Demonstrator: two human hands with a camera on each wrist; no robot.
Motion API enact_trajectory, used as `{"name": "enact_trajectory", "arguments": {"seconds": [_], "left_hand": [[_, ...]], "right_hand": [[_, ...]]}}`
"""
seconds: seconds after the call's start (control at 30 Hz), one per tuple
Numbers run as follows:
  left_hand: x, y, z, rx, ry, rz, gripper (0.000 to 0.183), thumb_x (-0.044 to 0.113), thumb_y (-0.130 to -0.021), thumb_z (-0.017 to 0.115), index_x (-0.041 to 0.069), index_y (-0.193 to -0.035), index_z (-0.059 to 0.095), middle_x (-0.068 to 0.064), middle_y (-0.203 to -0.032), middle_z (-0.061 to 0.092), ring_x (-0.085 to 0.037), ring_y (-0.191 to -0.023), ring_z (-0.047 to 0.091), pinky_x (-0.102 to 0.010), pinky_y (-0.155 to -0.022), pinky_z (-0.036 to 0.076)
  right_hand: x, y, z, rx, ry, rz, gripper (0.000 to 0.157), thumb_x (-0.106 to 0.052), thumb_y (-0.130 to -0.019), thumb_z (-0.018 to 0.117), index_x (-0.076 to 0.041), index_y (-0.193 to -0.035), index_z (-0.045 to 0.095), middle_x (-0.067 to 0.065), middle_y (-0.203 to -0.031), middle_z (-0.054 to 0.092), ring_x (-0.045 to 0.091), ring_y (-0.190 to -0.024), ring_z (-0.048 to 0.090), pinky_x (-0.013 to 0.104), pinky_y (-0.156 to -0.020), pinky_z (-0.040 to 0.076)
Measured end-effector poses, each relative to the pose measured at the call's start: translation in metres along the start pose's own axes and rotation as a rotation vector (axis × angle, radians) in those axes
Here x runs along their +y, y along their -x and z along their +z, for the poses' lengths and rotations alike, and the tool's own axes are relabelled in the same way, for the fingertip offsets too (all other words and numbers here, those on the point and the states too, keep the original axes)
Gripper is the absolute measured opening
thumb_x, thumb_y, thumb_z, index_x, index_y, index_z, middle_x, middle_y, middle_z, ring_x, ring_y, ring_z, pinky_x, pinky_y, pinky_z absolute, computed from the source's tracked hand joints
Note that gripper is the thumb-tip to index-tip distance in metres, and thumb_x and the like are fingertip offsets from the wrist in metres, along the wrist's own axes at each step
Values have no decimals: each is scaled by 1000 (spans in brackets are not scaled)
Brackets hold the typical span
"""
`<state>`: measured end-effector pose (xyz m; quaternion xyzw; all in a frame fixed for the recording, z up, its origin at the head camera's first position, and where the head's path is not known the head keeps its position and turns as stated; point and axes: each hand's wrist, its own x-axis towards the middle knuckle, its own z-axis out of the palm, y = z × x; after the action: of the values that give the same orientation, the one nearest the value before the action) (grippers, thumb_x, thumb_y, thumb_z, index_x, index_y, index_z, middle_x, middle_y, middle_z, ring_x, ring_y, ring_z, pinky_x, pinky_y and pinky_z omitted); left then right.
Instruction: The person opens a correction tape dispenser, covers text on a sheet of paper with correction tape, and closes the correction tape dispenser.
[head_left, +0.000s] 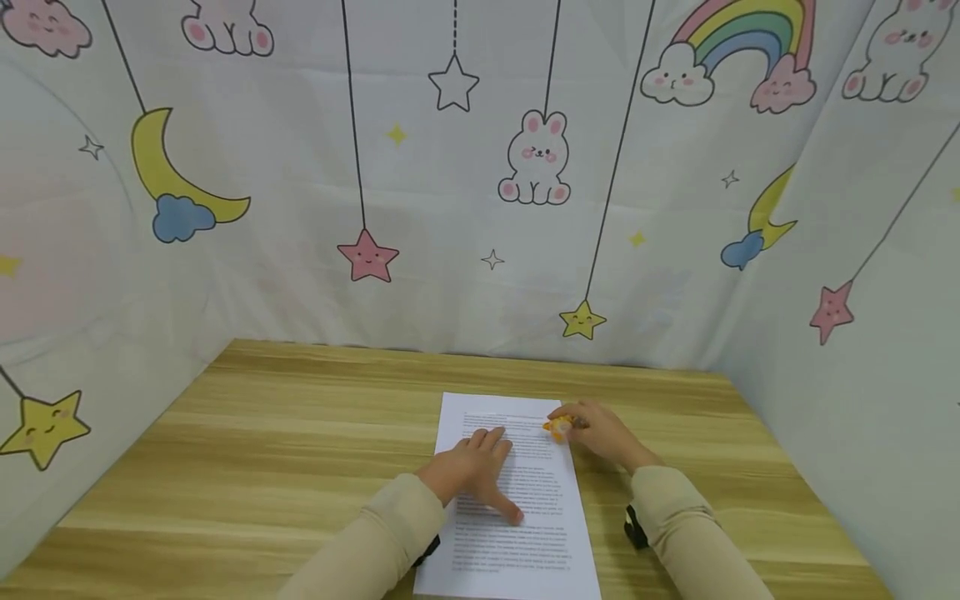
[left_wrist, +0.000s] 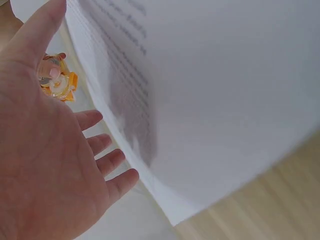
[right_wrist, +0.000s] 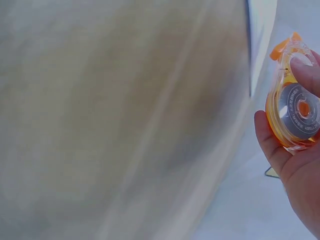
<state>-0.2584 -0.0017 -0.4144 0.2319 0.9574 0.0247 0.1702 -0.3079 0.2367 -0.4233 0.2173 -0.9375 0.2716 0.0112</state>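
Observation:
A printed sheet of paper lies lengthwise on the wooden table. My left hand rests on its middle left part, fingers spread and thumb stretched toward the lower lines. At the upper right edge of the sheet, my right hand holds an orange and clear correction tape. The right wrist view shows the correction tape pinched between thumb and fingers, its grey reel facing the camera and its orange tip end pointing away from the palm. Past the left thumb, the left wrist view catches the correction tape too.
The wooden table extends on both sides of the sheet. A white cloth printed with stars, moons and rabbits hangs behind and along both sides. Dark wrist-worn devices sit under the sleeves.

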Motion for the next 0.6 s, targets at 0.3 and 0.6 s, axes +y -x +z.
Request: {"name": "enact_trajectory", "arguments": {"seconds": [0.3,0.6], "left_hand": [[-32,39,-7,-49,28,-45,113,67,-57,73,16,-145,24,-9,-153,17,-29,-141,17,-46,-113,20],[-49,54,-4,-130,38,-70,114,65,-57,75,28,-148,16,-5,-156,6,-28,-143,11,-54,-110,22]], "right_hand": [[-30,-18,4,-27,139,-63,31,-7,-83,65,-22,-109,66,3,-99,58,15,-85,53,32,-71,45],[-69,-47,31,-17,292,-156,29,-4,-82,63,-23,-104,69,0,-84,55,12,-73,46,29,-65,40]]}}
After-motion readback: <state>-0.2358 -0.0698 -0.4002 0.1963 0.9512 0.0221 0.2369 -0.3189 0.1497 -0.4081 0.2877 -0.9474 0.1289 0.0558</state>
